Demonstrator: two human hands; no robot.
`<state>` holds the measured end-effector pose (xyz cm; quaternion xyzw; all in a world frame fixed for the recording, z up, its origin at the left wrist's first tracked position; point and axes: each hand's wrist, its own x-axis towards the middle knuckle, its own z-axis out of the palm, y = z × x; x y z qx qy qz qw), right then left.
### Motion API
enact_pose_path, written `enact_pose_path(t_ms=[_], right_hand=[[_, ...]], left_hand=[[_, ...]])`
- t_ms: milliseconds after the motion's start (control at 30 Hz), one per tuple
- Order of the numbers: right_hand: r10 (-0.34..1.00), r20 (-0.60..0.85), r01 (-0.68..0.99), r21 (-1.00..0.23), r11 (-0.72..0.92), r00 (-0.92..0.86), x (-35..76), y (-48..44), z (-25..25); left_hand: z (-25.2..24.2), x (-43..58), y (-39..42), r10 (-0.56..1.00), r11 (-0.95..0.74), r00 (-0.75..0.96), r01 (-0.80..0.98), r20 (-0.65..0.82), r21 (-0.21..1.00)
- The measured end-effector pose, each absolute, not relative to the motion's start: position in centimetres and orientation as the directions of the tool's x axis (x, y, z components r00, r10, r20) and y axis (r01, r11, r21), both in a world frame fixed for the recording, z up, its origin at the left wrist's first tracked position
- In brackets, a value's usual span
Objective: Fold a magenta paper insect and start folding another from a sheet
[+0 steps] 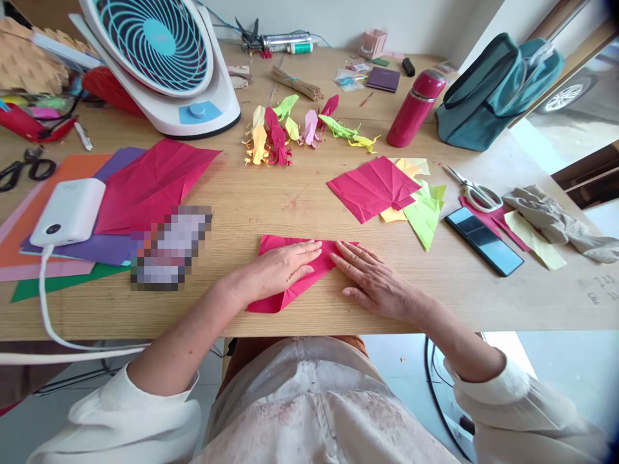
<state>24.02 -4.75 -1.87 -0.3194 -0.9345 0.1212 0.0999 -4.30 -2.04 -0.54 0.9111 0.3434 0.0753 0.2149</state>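
Observation:
A folded sheet of red paper lies near the table's front edge, its lower left fold slightly raised. My left hand rests flat across its upper middle, fingers stretched toward the right. At the paper's right end, my right hand lies with its fingers extended and fingertips on the top edge. Both hands press on the paper without gripping it. Beyond them on the right is a creased red sheet, partly over light green paper. Several folded paper figures in red, yellow, green and pink stand farther back.
At left, a white power bank sits on coloured sheets, near a blurred phone and a fan. Scissors, a phone, a red flask and a teal bag are at right.

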Motion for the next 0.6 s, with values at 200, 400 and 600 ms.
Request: enact_pose_path(t_ms=[200,400,600], right_hand=[[0.634,0.107,0.594,-0.257,0.762,-0.766,23.8,-5.1,-2.1],[0.646,0.052,0.616,-0.25,0.747,-0.762,23.1,-5.8,-1.2],[0.563,0.043,0.534,-0.267,0.802,-0.825,22.3,-6.5,-1.2]], left_hand=[[-0.8,-4.8,-1.4,0.637,-0.677,0.77,0.58,-0.034,0.452],[-0.7,-4.4,-1.3,0.658,-0.634,0.751,0.596,-0.06,0.493],[0.0,-4.2,-1.2,0.654,-0.625,0.753,0.59,-0.07,0.511]])
